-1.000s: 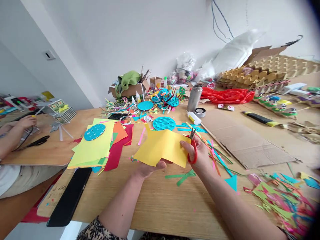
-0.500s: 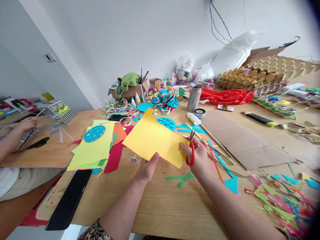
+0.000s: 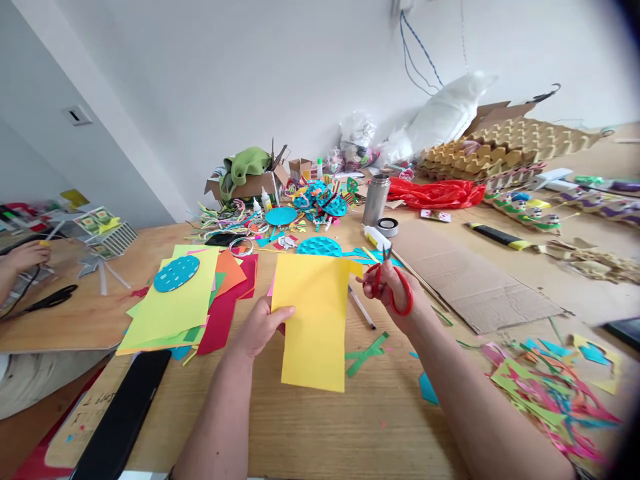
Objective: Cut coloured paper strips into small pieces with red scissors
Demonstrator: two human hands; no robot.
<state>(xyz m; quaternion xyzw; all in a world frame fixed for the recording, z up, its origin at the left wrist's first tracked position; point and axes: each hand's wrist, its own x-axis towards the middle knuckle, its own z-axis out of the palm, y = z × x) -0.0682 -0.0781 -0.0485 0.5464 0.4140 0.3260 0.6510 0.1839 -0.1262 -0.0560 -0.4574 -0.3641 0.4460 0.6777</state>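
Observation:
My left hand grips the left edge of a yellow sheet of paper, thumb on top and fingers behind. The sheet is held upright above the table, with a small tab jutting from its top right corner. In my right hand are red-handled scissors, their blades pointing up and away, apart from the sheet's main part. Between the sheet and that hand a pen lies on the table. Crossed green paper strips rest just right of the sheet's lower half.
A stack of coloured paper with a blue dotted disc lies left, near a black phone. Cardboard, a metal bottle and paper scraps are right. A co-worker's hand shows at far left.
The yellow sheet has turned from slanted to upright. My right hand has let go of its edge and keeps the scissors. My left hand has shifted to the sheet's left edge.

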